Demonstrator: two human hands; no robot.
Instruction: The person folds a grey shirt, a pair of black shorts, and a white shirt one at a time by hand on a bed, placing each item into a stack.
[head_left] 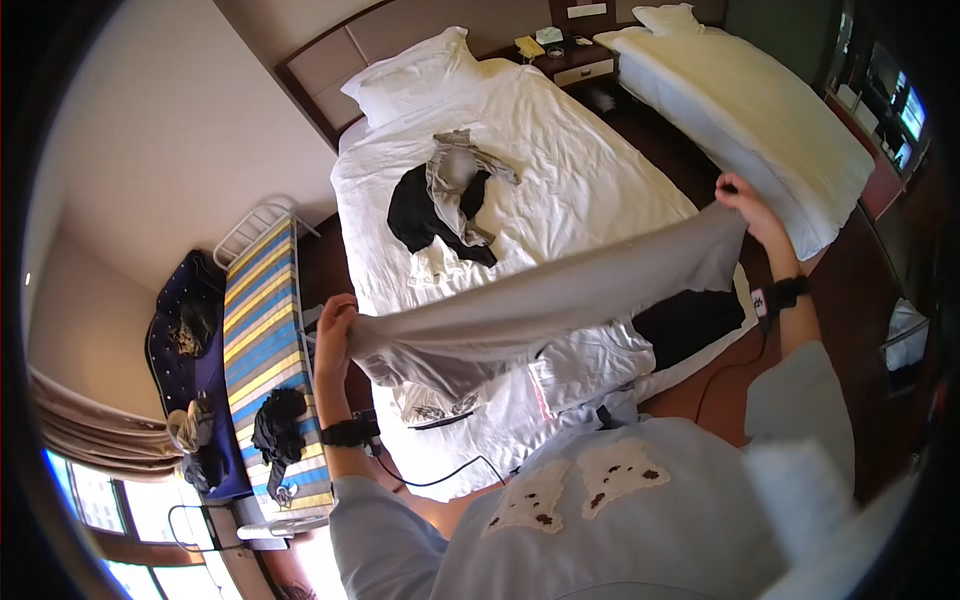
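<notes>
A grey garment (560, 300) hangs stretched between my two hands above the foot of the white bed (590, 170). My left hand (336, 325) is closed on its left end. At the other end, my right hand (738, 194) pinches the cloth. The kind of garment cannot be made out. Beyond it on the bed lies a crumpled heap of black clothing (415, 210) and grey clothing (460, 170). Nearer to me, under the held cloth, are a folded white-grey garment (590, 372) and a folded black garment (690, 325), each partly hidden.
A second bed (740, 110) stands right of a nightstand (580, 72). On the left, a striped folding cot (262, 310) bears black clothes (278, 430), beside a dark blue sofa (200, 350). Cables run from both wrist bands. White pillows (410, 75) lie at the headboard.
</notes>
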